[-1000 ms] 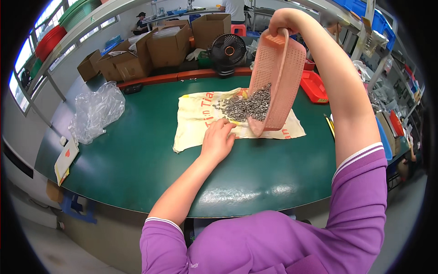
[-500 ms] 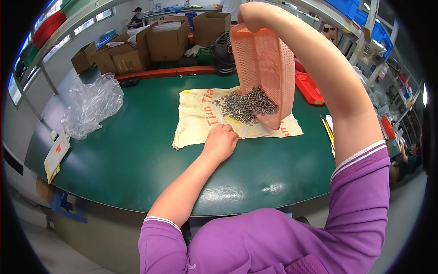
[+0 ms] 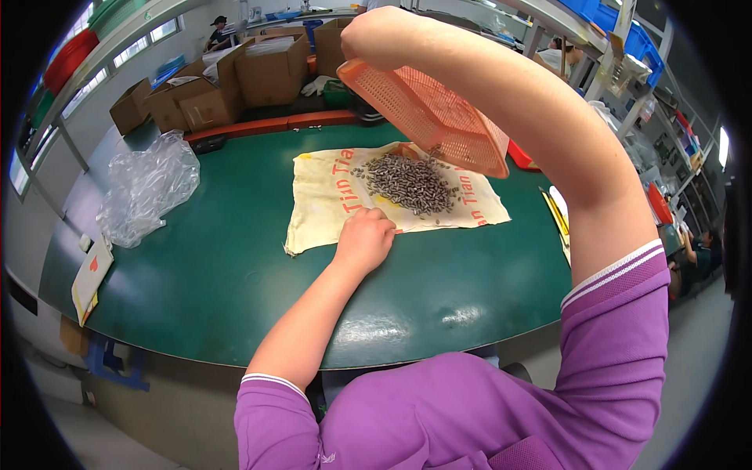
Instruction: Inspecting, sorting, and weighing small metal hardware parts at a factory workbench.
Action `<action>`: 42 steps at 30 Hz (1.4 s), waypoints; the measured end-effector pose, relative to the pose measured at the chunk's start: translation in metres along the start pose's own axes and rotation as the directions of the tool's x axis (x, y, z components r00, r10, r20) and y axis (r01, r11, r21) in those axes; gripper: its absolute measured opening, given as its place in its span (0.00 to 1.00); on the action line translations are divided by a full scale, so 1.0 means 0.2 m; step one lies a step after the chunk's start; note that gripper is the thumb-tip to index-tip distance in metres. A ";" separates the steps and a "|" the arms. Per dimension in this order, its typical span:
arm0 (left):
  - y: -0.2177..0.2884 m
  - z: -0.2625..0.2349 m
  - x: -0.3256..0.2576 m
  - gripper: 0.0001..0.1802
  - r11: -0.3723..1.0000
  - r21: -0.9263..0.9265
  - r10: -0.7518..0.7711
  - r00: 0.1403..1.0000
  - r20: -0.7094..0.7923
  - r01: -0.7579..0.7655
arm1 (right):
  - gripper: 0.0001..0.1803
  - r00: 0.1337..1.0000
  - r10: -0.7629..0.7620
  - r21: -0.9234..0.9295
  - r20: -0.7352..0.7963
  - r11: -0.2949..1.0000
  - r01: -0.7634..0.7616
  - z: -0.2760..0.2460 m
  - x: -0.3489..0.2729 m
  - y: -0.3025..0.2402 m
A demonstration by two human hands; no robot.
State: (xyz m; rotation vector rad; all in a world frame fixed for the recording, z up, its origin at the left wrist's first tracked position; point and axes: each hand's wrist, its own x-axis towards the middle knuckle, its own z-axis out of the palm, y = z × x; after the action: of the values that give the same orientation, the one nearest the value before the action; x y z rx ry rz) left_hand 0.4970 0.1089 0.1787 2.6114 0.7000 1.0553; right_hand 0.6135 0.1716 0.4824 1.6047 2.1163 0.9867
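A heap of small dark metal pieces (image 3: pixel 411 182) lies on a cream cloth (image 3: pixel 313 211) with red print, spread on the green table. My left hand (image 3: pixel 365 239) is closed on the near edge of the cloth, its fingers curled beside the heap. High above the far side, my right hand (image 3: pixel 368 37) grips the raised end of an orange mesh plastic basket (image 3: pixel 423 110). The basket hangs tilted over the cloth, its lower end to the right. A few pieces show near that lower end; my right fingers are mostly hidden behind the hand.
A crumpled clear plastic bag (image 3: pixel 149 188) lies on the left of the green table (image 3: pixel 235 298). Cardboard boxes (image 3: pixel 270 72) stand behind the red strip (image 3: pixel 290 123). A red tray (image 3: pixel 521 157) sits beyond the basket, and yellow pencils (image 3: pixel 558 213) lie at the right edge.
The basket has gone from nearly upright to a slanted position, lifting off the heap as my right hand moved left. More pieces now lie exposed on the cloth. My left hand stays at its edge.
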 end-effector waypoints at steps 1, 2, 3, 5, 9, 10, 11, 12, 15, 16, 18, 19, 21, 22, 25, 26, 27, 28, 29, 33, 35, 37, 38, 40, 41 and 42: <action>0.00 0.00 0.00 0.04 1.000 -0.003 -0.013 1.000 0.000 0.013 | 0.19 1.000 -0.020 -0.047 0.023 0.999 0.021 -0.01 -0.01 -0.01; 0.00 0.00 0.00 0.04 1.000 -0.009 -0.003 1.000 0.007 0.003 | 0.19 1.000 -0.018 -0.046 0.025 0.999 0.019 -0.02 -0.02 -0.02; 0.00 -0.01 0.00 0.04 1.000 -0.013 -0.006 1.000 0.009 0.006 | 0.18 1.000 -0.011 -0.037 -0.002 0.999 0.011 -0.02 -0.04 -0.03; 0.00 -0.01 0.00 0.04 1.000 -0.018 -0.004 1.000 0.014 0.004 | 0.18 1.000 0.000 -0.028 -0.028 1.000 -0.001 -0.02 -0.07 -0.02; 0.00 -0.02 0.01 0.05 0.999 -0.014 -0.037 0.998 0.049 0.038 | 0.17 0.999 0.041 0.042 -0.017 0.998 -0.040 -0.01 -0.17 0.11; 0.00 -0.02 0.01 0.05 0.998 -0.014 -0.056 0.997 0.053 0.057 | 0.13 0.998 0.041 0.096 -0.046 0.995 -0.036 0.00 -0.21 0.16; 0.00 -0.02 0.01 0.05 0.999 -0.013 -0.049 0.997 0.063 0.050 | 0.18 0.991 0.113 0.202 -0.072 0.975 -0.097 0.01 -0.27 0.21; -0.01 -0.02 0.01 0.06 0.997 -0.037 -0.058 0.997 0.059 0.061 | 0.18 0.982 0.154 0.251 -0.108 0.960 -0.123 0.03 -0.32 0.27; -0.03 -0.01 0.01 0.07 0.973 -0.144 -0.179 0.984 0.026 0.181 | 0.21 0.958 0.276 0.522 -0.076 0.830 -0.197 0.08 -0.55 0.53; -0.04 -0.02 0.02 0.07 0.930 -0.232 -0.292 0.956 -0.003 0.284 | 0.24 0.929 0.360 0.628 -0.089 0.744 -0.228 0.13 -0.62 0.59; -0.06 -0.05 0.06 0.10 0.777 -0.412 -0.497 0.866 0.062 0.476 | 0.30 0.871 0.487 0.814 -0.059 0.529 -0.241 0.26 -0.76 0.68; -0.07 -0.09 0.08 0.15 0.579 -0.614 -0.552 0.812 0.190 0.537 | 0.33 0.850 0.526 0.887 -0.020 0.402 -0.228 0.33 -0.84 0.71; -0.07 -0.16 0.12 0.21 0.227 -0.819 -0.620 0.726 0.296 0.527 | 0.34 0.854 0.519 1.000 0.029 -0.019 -0.022 0.50 -0.98 0.69; -0.06 -0.21 0.13 0.23 0.154 -0.854 -0.612 0.727 0.312 0.497 | 0.34 0.834 0.552 0.978 -0.003 -0.171 0.117 0.60 -1.02 0.65; -0.01 -0.35 0.14 0.24 0.164 -0.917 -0.530 0.816 0.229 0.364 | 0.34 0.802 0.591 0.900 0.092 -0.393 0.186 0.82 -1.08 0.47; 0.01 -0.39 0.13 0.23 0.209 -0.889 -0.557 0.797 0.233 0.407 | 0.34 0.799 0.592 0.872 0.108 -0.443 0.210 0.88 -1.07 0.41; 0.02 -0.43 0.12 0.22 0.265 -0.864 -0.578 0.788 0.213 0.428 | 0.34 0.816 0.566 0.831 0.116 -0.505 0.233 0.91 -1.06 0.34; 0.03 -0.45 0.10 0.17 0.356 -0.826 -0.597 0.786 0.158 0.437 | 0.34 0.834 0.541 0.796 0.110 -0.551 0.252 0.94 -1.03 0.28; 0.03 -0.48 0.08 0.15 0.372 -0.805 -0.626 0.765 0.150 0.463 | 0.33 0.844 0.525 0.791 0.112 -0.561 0.245 0.95 -1.00 0.24; -0.10 -0.66 -0.06 0.10 0.376 -0.814 -0.713 0.699 0.050 0.442 | 0.31 0.831 0.536 0.980 0.150 -0.190 -0.054 0.94 -0.87 0.13; -0.22 -0.79 -0.15 0.11 0.387 -0.790 -0.775 0.631 0.000 0.476 | 0.33 0.819 0.535 0.978 0.208 -0.092 -0.188 0.96 -0.87 0.11; -0.37 -0.95 -0.26 0.10 0.416 -0.744 -0.830 0.552 -0.076 0.523 | 0.35 0.841 0.513 0.948 0.170 0.149 -0.283 1.00 -0.95 0.11; -0.46 -1.03 -0.31 0.10 0.412 -0.758 -0.843 0.527 -0.106 0.506 | 0.34 0.851 0.492 0.886 0.185 0.291 -0.361 1.03 -1.02 0.09; -0.62 -1.16 -0.43 0.08 0.403 -0.763 -0.883 0.435 -0.178 0.505 | 0.31 0.887 0.378 0.788 0.267 0.444 -0.426 1.08 -1.17 0.07; -0.70 -1.23 -0.50 0.08 0.373 -0.765 -0.898 0.411 -0.156 0.524 | 0.31 0.893 0.287 0.768 0.345 0.460 -0.445 1.10 -1.25 0.05; -0.77 -1.26 -0.56 0.09 0.336 -0.761 -0.920 0.364 -0.142 0.554 | 0.32 0.884 0.221 0.751 0.412 0.467 -0.467 1.12 -1.32 0.02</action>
State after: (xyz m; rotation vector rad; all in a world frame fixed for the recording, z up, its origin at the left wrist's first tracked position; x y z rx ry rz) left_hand 0.1975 0.1933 0.2331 1.0360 1.3083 1.3529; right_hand 0.8401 0.0011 0.2825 2.5073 2.2147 -0.3393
